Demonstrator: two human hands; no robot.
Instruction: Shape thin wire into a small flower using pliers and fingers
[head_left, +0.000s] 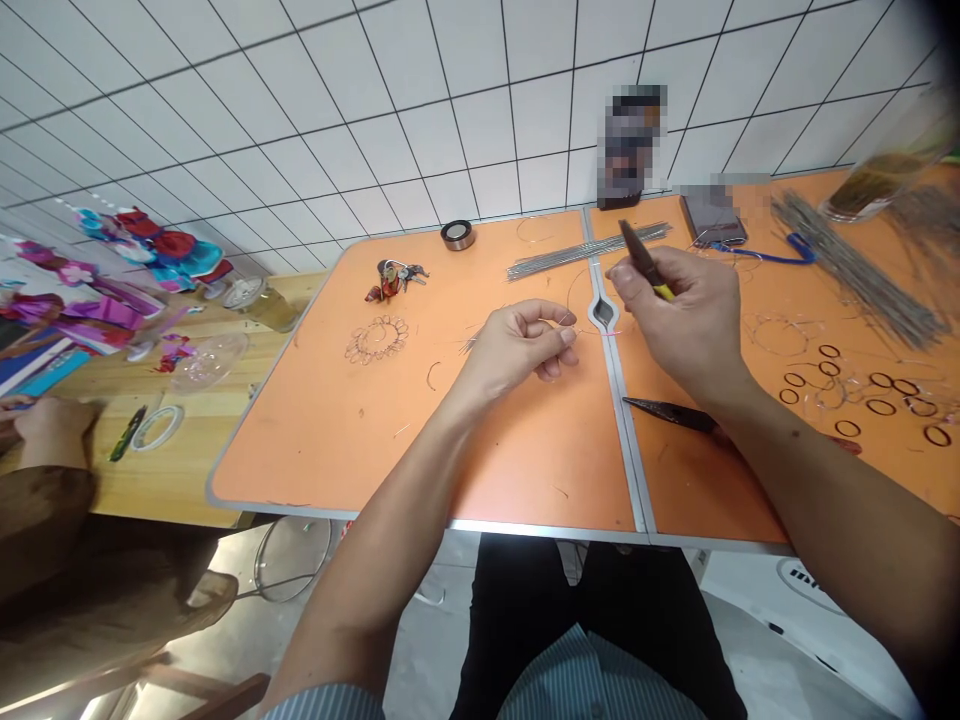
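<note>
My left hand [525,345] is over the middle of the orange table, thumb and fingertips pinched on a thin wire [570,290] that curves up from them. Just to its right, my right hand [682,310] is closed around pliers [637,250] with dark jaws pointing up and a yellow grip. The jaws are apart from the wire. Under my right forearm lie a second pair of pliers [667,412], dark-jawed, their reddish handles partly covered. A bundle of straight wires [585,252] lies behind my hands. A looped wire ring [376,341] rests to the left.
Several small dark rings [880,408] and loose wires are scattered at right, near a larger wire bundle [862,270]. Keys [405,275], a tape roll [457,235] and a phone [712,215] lie toward the wall. At left, another person's hand [52,430] rests by a wooden table.
</note>
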